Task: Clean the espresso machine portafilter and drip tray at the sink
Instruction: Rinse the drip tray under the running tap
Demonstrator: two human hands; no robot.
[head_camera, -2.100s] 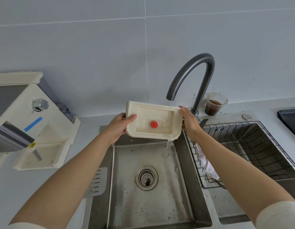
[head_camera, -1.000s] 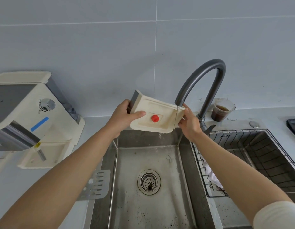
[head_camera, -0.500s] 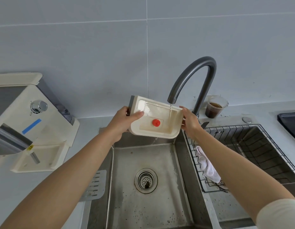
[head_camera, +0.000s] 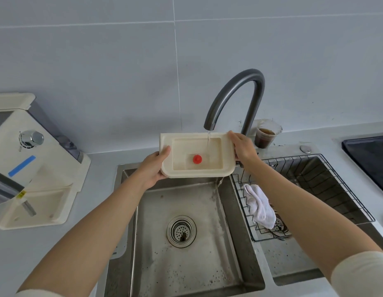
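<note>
Head view, looking down: a cream plastic drip tray (head_camera: 182, 156), rectangular with rounded corners and a shallow recessed well, is held level above the back of the sink (head_camera: 186, 266). The left hand (head_camera: 153, 169) grips its left edge, thumb hooked over the rim; the right hand (head_camera: 243, 147) grasps the right edge in the same way. A small red knob (head_camera: 197, 159) stands in the well. A thin stream of water (head_camera: 208, 138) falls from the dark grey, arched matte tap (head_camera: 235, 91) into the tray, and a trickle spills off its front right corner.

The sink is brushed steel, speckled with dark grounds, with a round perforated strainer (head_camera: 181, 231) in its floor. To its right a black wire basket (head_camera: 315, 179) sits in a second basin, a crumpled white cloth (head_camera: 259, 206) draped over its near edge. A clear plastic cup (head_camera: 266, 136) of brown liquid stands behind the tap. A cream espresso machine (head_camera: 36, 168) with chrome parts sits on the pale grey counter (head_camera: 100, 159), against large smooth grey wall tiles (head_camera: 100, 61).
</note>
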